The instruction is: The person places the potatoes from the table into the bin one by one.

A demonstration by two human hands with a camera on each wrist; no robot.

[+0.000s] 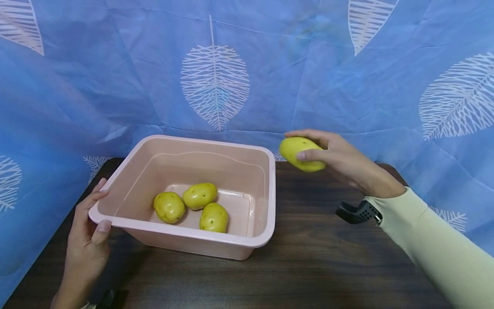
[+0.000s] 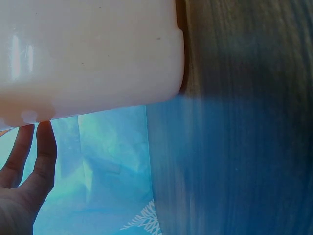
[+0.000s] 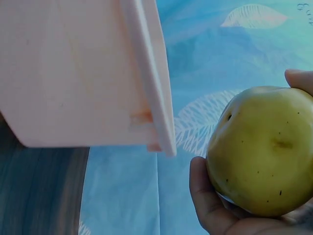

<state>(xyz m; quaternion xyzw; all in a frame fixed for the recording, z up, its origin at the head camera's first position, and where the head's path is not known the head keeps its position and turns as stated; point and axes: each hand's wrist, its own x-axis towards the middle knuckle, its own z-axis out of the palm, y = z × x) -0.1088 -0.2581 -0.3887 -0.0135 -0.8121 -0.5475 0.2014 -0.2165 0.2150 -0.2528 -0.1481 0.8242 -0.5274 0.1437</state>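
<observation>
A pale pink plastic tub (image 1: 248, 161) stands on the table with three yellow potatoes inside: one to the left (image 1: 169, 207), another behind (image 1: 200, 196) and the third nearer the front (image 1: 214, 218). The left hand (image 1: 86, 240) grips the tub's front left corner, thumb on the rim, fingers along the outer left side. In the left wrist view, two fingers (image 2: 46, 152) touch the tub's wall (image 2: 98, 58). Beyond the tub's right rim, the right hand (image 1: 339, 161) holds a fourth potato (image 1: 299, 150) in the air, thumb across its near side. The right wrist view shows this potato (image 3: 266, 152) up close.
The dark wooden table (image 1: 328, 257) extends in front of and to the right of the tub. A blue cloth (image 1: 278, 77) with white leaf prints hangs behind it. A black strap (image 1: 356, 212) is at the right wrist, beside a pale sleeve (image 1: 420, 227).
</observation>
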